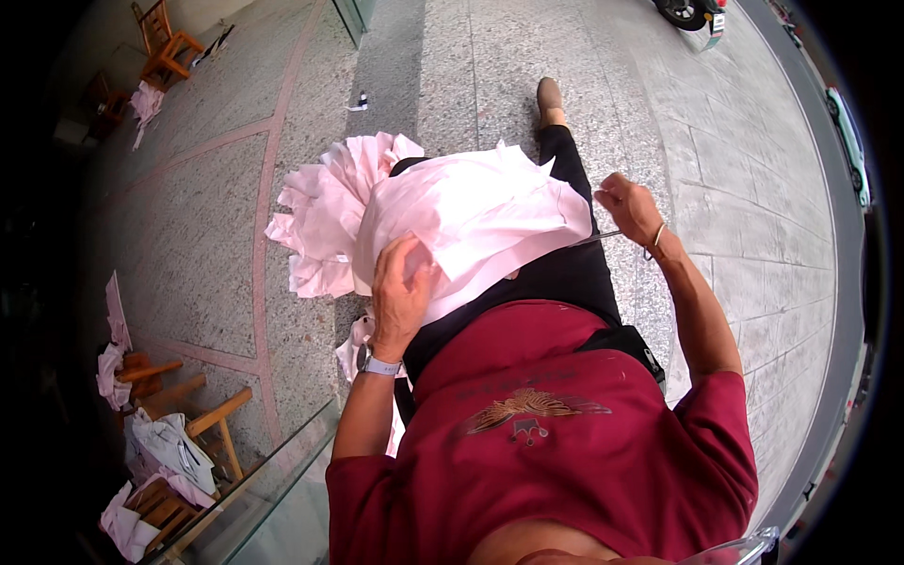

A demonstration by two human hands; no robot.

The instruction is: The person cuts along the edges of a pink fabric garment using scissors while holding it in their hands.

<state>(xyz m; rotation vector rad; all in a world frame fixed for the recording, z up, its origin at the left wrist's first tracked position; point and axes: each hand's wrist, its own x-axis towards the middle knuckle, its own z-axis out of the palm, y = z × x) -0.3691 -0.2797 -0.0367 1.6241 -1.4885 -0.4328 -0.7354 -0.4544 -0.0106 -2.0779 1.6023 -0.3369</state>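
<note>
A pale pink cloth (471,212), wide and creased, lies across my lap over black trousers. Its gathered folds hang off to the left. My left hand (400,287) is at the cloth's near left edge, with thumb and fingers closed on the fabric. Raised just beyond the cloth's right end is my right hand (633,209), fingertips pinched together. A thin dark tool (598,238) runs from under that hand towards the cloth's corner. Its kind and whatever the fingertips hold are too small to make out.
At lower left, wooden chairs (226,424) carry more pink and white cloth beside a glass panel (282,499). Another wooden chair (168,47) stands at far left. A small dark-and-white item (361,102) lies on the floor. A vehicle wheel (683,13) shows at top right.
</note>
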